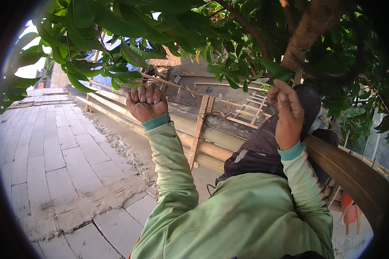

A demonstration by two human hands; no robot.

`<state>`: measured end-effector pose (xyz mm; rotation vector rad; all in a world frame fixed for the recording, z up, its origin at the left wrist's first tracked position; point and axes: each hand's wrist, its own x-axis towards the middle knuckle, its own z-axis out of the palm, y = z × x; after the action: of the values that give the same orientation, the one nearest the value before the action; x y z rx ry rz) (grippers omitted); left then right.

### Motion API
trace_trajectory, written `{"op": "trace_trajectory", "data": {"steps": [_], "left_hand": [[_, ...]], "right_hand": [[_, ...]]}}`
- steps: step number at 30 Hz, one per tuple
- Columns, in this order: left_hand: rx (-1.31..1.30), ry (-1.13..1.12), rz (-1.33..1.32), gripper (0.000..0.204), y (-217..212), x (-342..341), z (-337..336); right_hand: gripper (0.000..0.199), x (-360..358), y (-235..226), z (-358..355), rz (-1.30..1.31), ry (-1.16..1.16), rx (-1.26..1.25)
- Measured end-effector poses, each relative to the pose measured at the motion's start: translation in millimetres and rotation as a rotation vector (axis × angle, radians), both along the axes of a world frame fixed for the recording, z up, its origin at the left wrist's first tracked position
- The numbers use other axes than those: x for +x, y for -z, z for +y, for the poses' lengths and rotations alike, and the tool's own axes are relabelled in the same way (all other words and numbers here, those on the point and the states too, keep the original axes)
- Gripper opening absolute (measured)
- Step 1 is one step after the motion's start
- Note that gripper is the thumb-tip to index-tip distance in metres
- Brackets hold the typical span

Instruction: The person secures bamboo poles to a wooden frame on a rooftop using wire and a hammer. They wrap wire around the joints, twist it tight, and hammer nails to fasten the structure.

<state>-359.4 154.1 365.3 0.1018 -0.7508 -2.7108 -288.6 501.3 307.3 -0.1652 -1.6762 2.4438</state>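
Up in the foliage now: the left hand (pixel 146 102) is balled into a tight fist, knuckles toward us, clamped on what looks like a thin twig among the leaves (pixel 95 69), though the stem itself is mostly hidden inside the grip. Over on the right, the right hand (pixel 288 113) is raised beside the trunk (pixel 309 32), thumb up, fingers curled in around a small leafy shoot (pixel 275 71) hanging just below the bark; whether they truly pinch it I cannot tell from this angle. Both arms wear green sleeves (pixel 170 159) with teal cuffs. Between the 2 hands, farther off, bamboo poles (pixel 203 146) lie stacked along a wall, with a wooden slat (pixel 199 127) leaning against them. Near left, grey paving slabs (pixel 52 155) with a patch of rough mortar. At the right edge, a curved brown plank (pixel 350 172) runs off down to the right.
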Motion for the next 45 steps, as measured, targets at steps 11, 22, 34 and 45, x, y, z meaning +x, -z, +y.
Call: {"op": "trace_trajectory", "data": {"steps": [11,22,34,45], "left_hand": [[0.123,0.293,0.180,0.046,12.9,4.6,49.2],[0.044,0.080,-0.286,0.042,33.9,1.4,51.2],[0.241,0.118,-0.159,0.047,33.6,17.7,46.1],[0.071,0.138,0.008,0.047,2.3,30.7,26.1]], "right_hand": [[0.044,-4.7,-42.6,-49.9,0.080,-0.728,0.675],[0.016,18.3,-0.5,-63.8,0.206,-0.800,1.003],[0.020,15.5,-20.9,-30.9,-0.169,-0.708,-0.106],[0.020,36.3,1.7,-45.9,-0.024,-1.007,0.273]]}}
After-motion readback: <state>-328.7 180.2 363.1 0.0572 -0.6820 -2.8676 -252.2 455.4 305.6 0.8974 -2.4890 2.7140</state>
